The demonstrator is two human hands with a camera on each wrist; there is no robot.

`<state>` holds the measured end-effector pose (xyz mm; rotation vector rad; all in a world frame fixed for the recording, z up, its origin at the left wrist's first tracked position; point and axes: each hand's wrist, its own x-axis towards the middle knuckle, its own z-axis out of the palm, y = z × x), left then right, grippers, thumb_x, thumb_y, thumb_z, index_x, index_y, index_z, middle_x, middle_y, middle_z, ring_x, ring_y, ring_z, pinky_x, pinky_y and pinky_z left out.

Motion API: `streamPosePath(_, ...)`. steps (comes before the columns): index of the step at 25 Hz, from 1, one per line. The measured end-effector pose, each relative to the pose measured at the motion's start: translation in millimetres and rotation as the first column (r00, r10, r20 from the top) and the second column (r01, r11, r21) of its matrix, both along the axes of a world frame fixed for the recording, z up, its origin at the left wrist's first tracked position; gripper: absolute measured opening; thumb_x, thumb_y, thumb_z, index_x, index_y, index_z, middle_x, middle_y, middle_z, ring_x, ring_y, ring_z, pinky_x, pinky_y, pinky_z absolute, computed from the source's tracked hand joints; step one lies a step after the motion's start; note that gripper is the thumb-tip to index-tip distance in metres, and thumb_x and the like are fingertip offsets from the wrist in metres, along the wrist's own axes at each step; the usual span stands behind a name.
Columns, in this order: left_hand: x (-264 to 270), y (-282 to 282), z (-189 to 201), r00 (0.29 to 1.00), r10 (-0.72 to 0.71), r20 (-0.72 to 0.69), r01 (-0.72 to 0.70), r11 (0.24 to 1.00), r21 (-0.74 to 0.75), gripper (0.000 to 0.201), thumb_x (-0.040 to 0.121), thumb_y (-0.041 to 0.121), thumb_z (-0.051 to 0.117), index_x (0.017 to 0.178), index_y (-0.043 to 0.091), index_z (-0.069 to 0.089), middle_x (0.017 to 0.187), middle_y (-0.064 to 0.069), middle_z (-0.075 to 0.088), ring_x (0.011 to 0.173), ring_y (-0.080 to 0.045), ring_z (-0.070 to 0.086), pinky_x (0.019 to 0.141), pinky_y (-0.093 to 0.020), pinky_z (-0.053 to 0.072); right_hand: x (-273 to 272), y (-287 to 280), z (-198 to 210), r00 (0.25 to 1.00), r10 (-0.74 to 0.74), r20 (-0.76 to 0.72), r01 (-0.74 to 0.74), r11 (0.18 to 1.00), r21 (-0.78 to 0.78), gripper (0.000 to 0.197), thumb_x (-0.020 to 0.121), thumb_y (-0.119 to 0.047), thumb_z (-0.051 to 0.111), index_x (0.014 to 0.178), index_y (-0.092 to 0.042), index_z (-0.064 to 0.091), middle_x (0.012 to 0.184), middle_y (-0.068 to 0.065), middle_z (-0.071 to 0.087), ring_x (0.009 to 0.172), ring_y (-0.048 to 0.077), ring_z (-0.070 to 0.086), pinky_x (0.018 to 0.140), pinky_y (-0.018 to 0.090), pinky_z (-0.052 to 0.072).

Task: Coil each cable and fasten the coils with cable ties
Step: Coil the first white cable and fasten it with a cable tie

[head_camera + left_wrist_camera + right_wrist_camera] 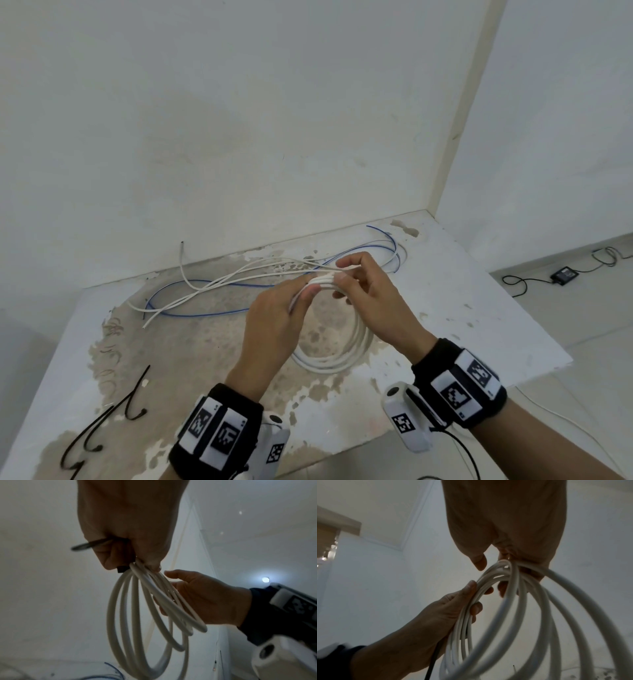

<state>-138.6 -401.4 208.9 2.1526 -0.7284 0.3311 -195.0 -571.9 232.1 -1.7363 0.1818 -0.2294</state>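
Both hands grip a white cable coil (330, 356) above the tabletop (479, 325): left hand (274, 325) fingers also clutch a black cable tie (80, 547), right hand (370, 301) pinching the loops' top. Tying comes next, likely threading it round the bunched loops.

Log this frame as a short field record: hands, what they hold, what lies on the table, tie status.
left hand: grips the white cable coil plus a black cable tie
right hand: fingers curled round the coil's top
coil: loops hang below both hands
tie status: not yet round the coil
table: loose white cables, blue cable, spare black cable ties
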Motion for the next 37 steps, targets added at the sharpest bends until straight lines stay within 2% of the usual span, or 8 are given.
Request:
streamPosePath(3, 10, 2, 0, 0.978, 0.058, -0.2, -0.091, 0.984, -0.156, 0.023, 0.101, 0.041, 0.048, 0.099, 0.033, 0.07, 0.06, 0.008, 0.055, 0.056, -0.002, 0.051, 0.055, -0.016, 0.036, -9, -3, -6, 0.962, -0.158, 0.221, 0.205, 0.957, -0.206, 0.013, 0.095, -0.022, 0.066, 0.105, -0.029, 0.061, 0.103, -0.014, 0.067, 0.099, 0.005, 0.063, 0.084, 0.015, 0.046)
streamPosePath(5, 19, 2, -1, 0.962, 0.101, -0.254, -0.156, 0.965, -0.208, 0.025, 0.101, 0.04, 0.046, 0.085, 0.031, 0.064, 0.059, 0.006, 0.052, 0.052, -0.003, 0.047, 0.054, -0.019, 0.034, -15, 1, -6, 0.941, -0.101, 0.322, 0.19, 0.946, -0.262, 0.01, 0.094, -0.017, 0.068, 0.094, -0.026, 0.064, 0.086, -0.011, 0.067, 0.081, 0.007, 0.062, 0.072, 0.014, 0.043)
streamPosePath(11, 36, -8, -2, 0.911, 0.201, -0.361, -0.346, 0.848, -0.402, 0.046, 0.104, 0.035, 0.042, 0.066, 0.01, 0.048, 0.054, 0.008, 0.041, 0.046, -0.006, 0.032, 0.054, -0.03, 0.029, -22, 9, -8, 0.871, 0.445, -0.21, -0.477, 0.868, -0.14, 0.033, 0.1, -0.032, 0.06, 0.079, -0.008, 0.07, 0.061, 0.002, 0.066, 0.049, 0.014, 0.057, 0.048, 0.026, 0.048)
streamPosePath(15, 35, -15, 1, 0.899, 0.178, -0.4, -0.375, 0.785, -0.493, 0.047, 0.104, 0.037, 0.041, 0.071, 0.005, 0.05, 0.06, 0.005, 0.044, 0.05, -0.008, 0.034, 0.054, -0.028, 0.029, -14, 23, -23, 0.824, 0.445, -0.351, -0.418, 0.895, 0.153, 0.039, 0.101, -0.039, 0.056, 0.108, -0.002, 0.067, 0.085, 0.007, 0.069, 0.068, 0.023, 0.067, 0.059, 0.033, 0.058)
streamPosePath(20, 23, -22, 6, 0.921, 0.144, -0.361, -0.326, 0.793, -0.515, 0.045, 0.105, 0.035, 0.041, 0.07, 0.006, 0.047, 0.062, 0.001, 0.045, 0.051, -0.005, 0.034, 0.053, -0.02, 0.03, -1, 38, -29, 0.801, 0.526, -0.288, -0.403, 0.827, 0.392, 0.021, 0.102, -0.027, 0.057, 0.095, -0.008, 0.064, 0.077, 0.004, 0.064, 0.063, 0.016, 0.064, 0.054, 0.025, 0.053)
streamPosePath(25, 30, -6, 10, 0.953, 0.252, -0.17, -0.299, 0.877, -0.375, 0.036, 0.102, 0.045, 0.042, 0.09, 0.019, 0.064, 0.067, 0.01, 0.055, 0.065, -0.012, 0.054, 0.071, -0.035, 0.047, -6, 17, -35, 0.784, 0.516, -0.346, -0.414, 0.849, 0.328, 0.015, 0.1, -0.015, 0.059, 0.087, -0.009, 0.063, 0.067, 0.0, 0.059, 0.054, 0.012, 0.054, 0.049, 0.022, 0.042)
streamPosePath(31, 24, 3, 10, 0.98, 0.197, 0.028, -0.174, 0.917, -0.359, 0.027, 0.102, 0.027, 0.051, 0.118, 0.013, 0.066, 0.1, 0.003, 0.07, 0.09, -0.01, 0.066, 0.081, -0.029, 0.052, -23, -22, -20, 0.707, 0.527, -0.472, -0.538, 0.834, 0.125, 0.009, 0.098, -0.011, 0.053, 0.092, -0.009, 0.059, 0.074, 0.007, 0.069, 0.059, 0.018, 0.061, 0.048, 0.025, 0.042)
streamPosePath(37, 18, -3, 8, 0.977, 0.11, -0.182, -0.187, 0.853, -0.487, 0.025, 0.101, 0.035, 0.046, 0.113, 0.024, 0.065, 0.103, 0.014, 0.068, 0.092, 0.0, 0.062, 0.087, -0.02, 0.048, -24, -34, -24, 0.705, 0.354, -0.615, -0.536, 0.833, -0.135, 0.019, 0.094, -0.008, 0.049, 0.104, -0.011, 0.065, 0.07, 0.003, 0.071, 0.052, 0.014, 0.062, 0.046, 0.022, 0.038)
